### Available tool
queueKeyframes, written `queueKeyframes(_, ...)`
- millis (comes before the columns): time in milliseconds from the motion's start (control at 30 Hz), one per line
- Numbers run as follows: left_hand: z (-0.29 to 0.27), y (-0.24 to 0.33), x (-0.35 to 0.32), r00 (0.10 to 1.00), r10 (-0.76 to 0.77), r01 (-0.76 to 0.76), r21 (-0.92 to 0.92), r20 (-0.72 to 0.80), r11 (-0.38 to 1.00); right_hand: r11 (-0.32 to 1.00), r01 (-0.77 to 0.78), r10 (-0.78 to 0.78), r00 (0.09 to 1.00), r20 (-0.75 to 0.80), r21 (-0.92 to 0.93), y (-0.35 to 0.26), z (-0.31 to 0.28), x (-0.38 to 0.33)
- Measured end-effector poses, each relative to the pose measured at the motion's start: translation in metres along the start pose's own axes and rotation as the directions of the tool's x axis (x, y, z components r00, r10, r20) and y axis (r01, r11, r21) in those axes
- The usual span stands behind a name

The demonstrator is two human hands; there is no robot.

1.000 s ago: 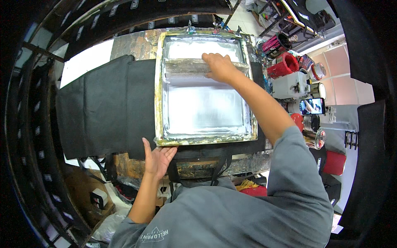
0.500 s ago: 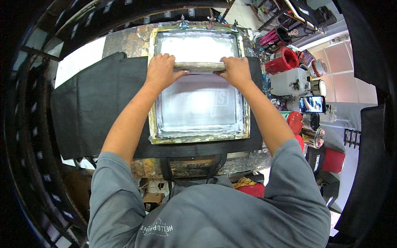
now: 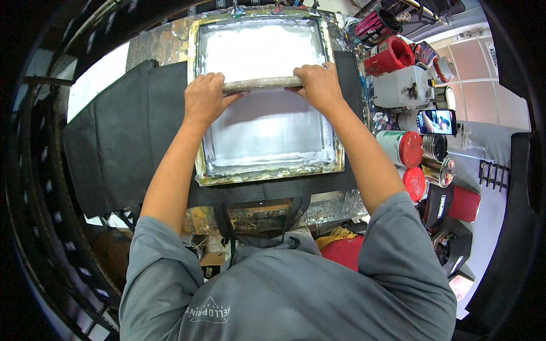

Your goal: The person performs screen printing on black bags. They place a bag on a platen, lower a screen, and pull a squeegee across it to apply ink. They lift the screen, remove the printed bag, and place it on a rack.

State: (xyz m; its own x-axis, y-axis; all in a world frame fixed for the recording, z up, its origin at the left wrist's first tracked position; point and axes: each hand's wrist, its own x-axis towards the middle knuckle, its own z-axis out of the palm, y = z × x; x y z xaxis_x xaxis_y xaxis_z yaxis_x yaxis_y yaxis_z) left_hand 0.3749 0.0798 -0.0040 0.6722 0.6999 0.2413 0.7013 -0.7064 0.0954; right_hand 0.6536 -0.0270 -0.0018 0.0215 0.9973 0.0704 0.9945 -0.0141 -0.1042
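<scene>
A wooden-handled squeegee (image 3: 263, 83) lies crosswise inside a screen printing frame (image 3: 273, 178), its blade hidden beneath the handle. My left hand (image 3: 207, 98) is closed round its left end, thumb on the near side. Round the right end my right hand (image 3: 319, 86) is closed in the same way. White ink (image 3: 259, 48) covers the mesh beyond the squeegee, while the near mesh (image 3: 270, 133) looks pale and translucent. Under the frame is a black fabric bag (image 3: 114, 136), spreading out to the left, its handles (image 3: 224, 221) hanging over the near table edge.
Clamps (image 3: 238, 8) stand at the frame's far edge. Along the right side are a red tub (image 3: 389, 55), a white jug (image 3: 401, 88), a lit phone (image 3: 437, 121) and several red-lidded cans (image 3: 410, 149). Dark racks with black pieces (image 3: 34, 187) line the left.
Both hands have drawn the squeegee a little toward me over the mesh. My view has shifted, so the frame appears higher and further left.
</scene>
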Motion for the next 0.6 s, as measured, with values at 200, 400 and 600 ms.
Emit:
queueKeyframes(200,-0.008,0.010,-0.023,1.000,0.017,-0.017,0.045,-0.006,0.999,0.999,-0.031,0.033,0.996,0.088,-0.023,-0.013,-0.009,-0.021)
queueKeyframes(400,-0.015,0.021,-0.060,0.998,0.066,-0.065,0.022,-0.024,0.998,0.999,-0.017,0.019,0.999,0.049,-0.037,-0.028,-0.002,-0.062)
queueKeyframes(600,-0.018,0.033,-0.103,0.999,0.035,-0.034,-0.052,0.020,0.998,0.999,-0.027,0.028,0.999,0.031,-0.030,-0.054,-0.011,-0.108)
